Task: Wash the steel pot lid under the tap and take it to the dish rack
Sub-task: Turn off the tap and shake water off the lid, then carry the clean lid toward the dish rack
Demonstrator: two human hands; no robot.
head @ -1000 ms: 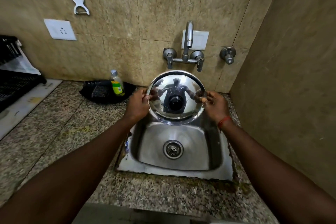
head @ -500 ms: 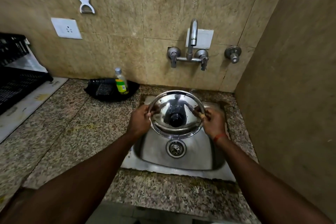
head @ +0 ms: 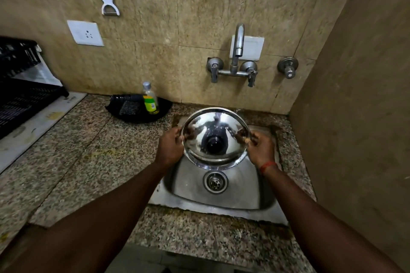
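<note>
1. Now you have the lid (head: 214, 137) between your two hands, above the sink (head: 221, 208). Your left hand (head: 169, 150) grips the rim on one side and your right hand (head: 260, 150) grips it on the opposite side. On both, the fingers are curled round the edge.
2. The lid is round, so there is no long axis to mind; its tilt is what counts. The knobbed face is turned up and back toward you, with the far edge higher than the edge nearest you.
3. The tap (head: 239, 49) sits beyond and above your hands, roughly in line with the gap between them and a touch toward your right hand. As far as I can judge, the lid's far edge lies about under the spout.
4. I cannot tell whether water is running. There is a bright streak near the top of the lid, nothing surer.
5. Neither hand is nearer the lid, since both are on it. If a tap handle needs turning, your right hand looks slightly closer to the fittings, but freeing it would leave your left holding the lid alone.
6. The black dish rack (head: 20, 95) lies well off past your left hand, along the counter (head: 77, 162). The carry should go leftward, with your left hand leading.
</note>
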